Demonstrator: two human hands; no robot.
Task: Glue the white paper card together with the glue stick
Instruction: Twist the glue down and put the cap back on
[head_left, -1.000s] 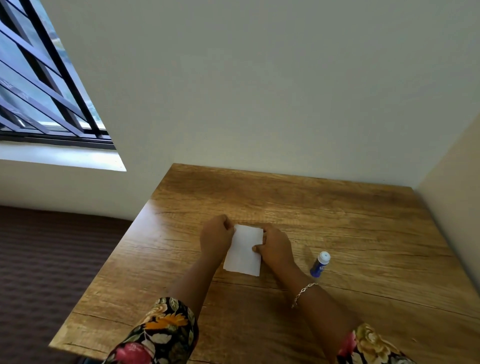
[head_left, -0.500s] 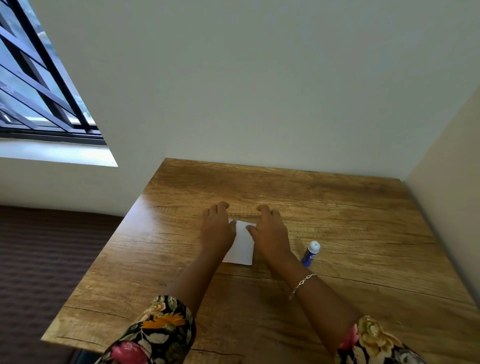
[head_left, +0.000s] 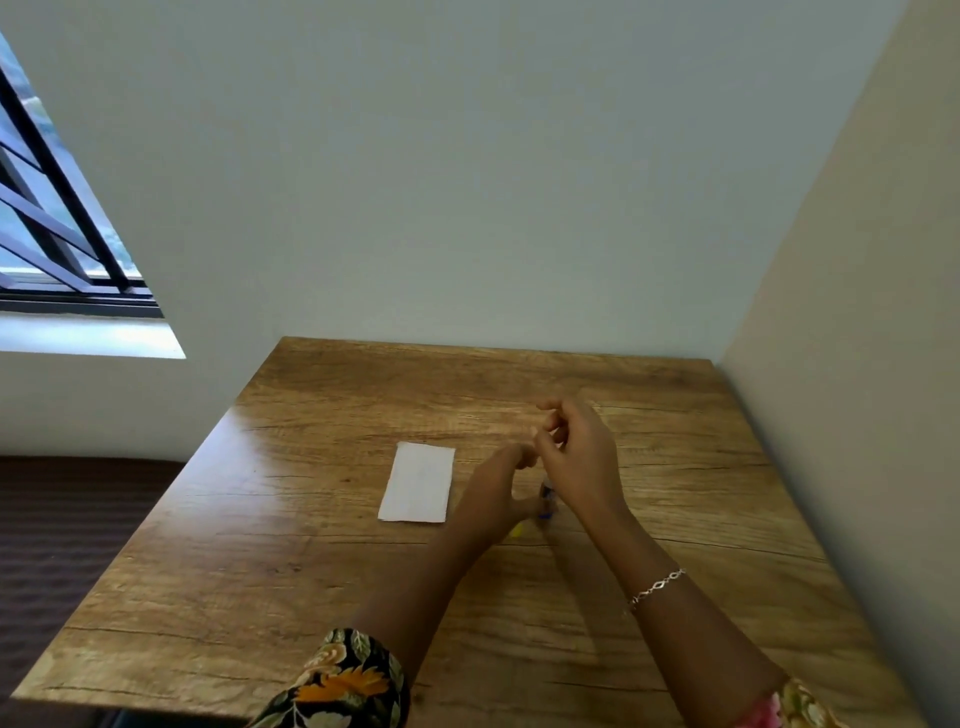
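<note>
The white paper card (head_left: 418, 483) lies flat on the wooden table (head_left: 363, 582), with neither hand on it. Just right of it, a small part of the blue glue stick (head_left: 546, 503) shows between my two hands; most of it is hidden. My left hand (head_left: 493, 499) is closed around the tube, with the thumb at its lower part. My right hand (head_left: 579, 457) is over the top of the tube with its fingers curled. Whether it grips the cap is hidden.
The table stands in a corner, with a wall along its far edge and another (head_left: 852, 415) along its right side. A barred window (head_left: 47, 228) is at the upper left. Dark floor lies beyond the table's left edge.
Both hands have left the paper card and moved right to the glue stick. The card now lies uncovered. The view has shifted so the table appears further right.
</note>
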